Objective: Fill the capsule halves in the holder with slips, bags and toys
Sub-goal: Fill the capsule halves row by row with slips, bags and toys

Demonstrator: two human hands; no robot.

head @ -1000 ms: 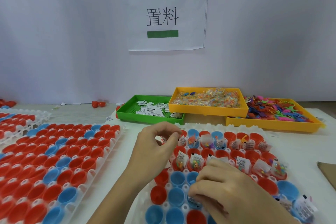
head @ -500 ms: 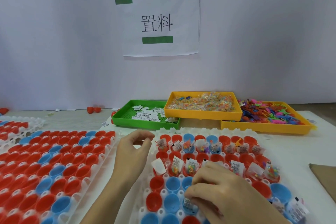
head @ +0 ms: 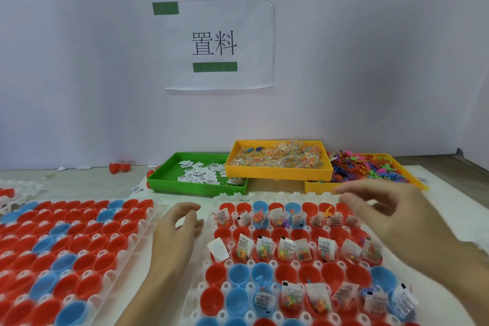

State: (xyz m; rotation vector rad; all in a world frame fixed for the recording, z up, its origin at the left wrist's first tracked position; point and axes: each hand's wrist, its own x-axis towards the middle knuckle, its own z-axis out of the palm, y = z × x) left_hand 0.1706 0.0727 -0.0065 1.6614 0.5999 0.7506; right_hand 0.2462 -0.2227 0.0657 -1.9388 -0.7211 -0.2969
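I see my left hand (head: pixel 176 230) hovering in the gap between the two holders, its fingers loosely curved and its grip released, holding nothing that I can see; its fingertips hang just beside the left edge of the white capsule holder (head: pixel 232 197). My right hand (head: pixel 391 217) floats above the far right part of that holder, blurred, fingers spread and relaxed, grip released as well, with nothing between thumb and fingers. In the holder below, the red and blue capsule halves (head: pixel 267 274) sit in rows: the far row and the second row carry white printed slips (head: pixel 244 242) standing up with small clear bags of coloured bits (head: pixel 264 250), and one plain white slip (head: pixel 217 248) leans at the left end of the second row. The third row looks mostly bare, and the near row has slips and bags again toward the right. To the left lies a second holder (head: pixel 137 223) packed with bare red and blue halves. At the back of the surface, a green tray (head: pixel 164 181) holds loose slips, a yellow tray (head: pixel 277 173) beside it holds bags, and another yellow tray (head: pixel 315 188) at the right holds colourful toys (head: pixel 370 169). A paper sign (head: pixel 214 43) hangs on the wall above.
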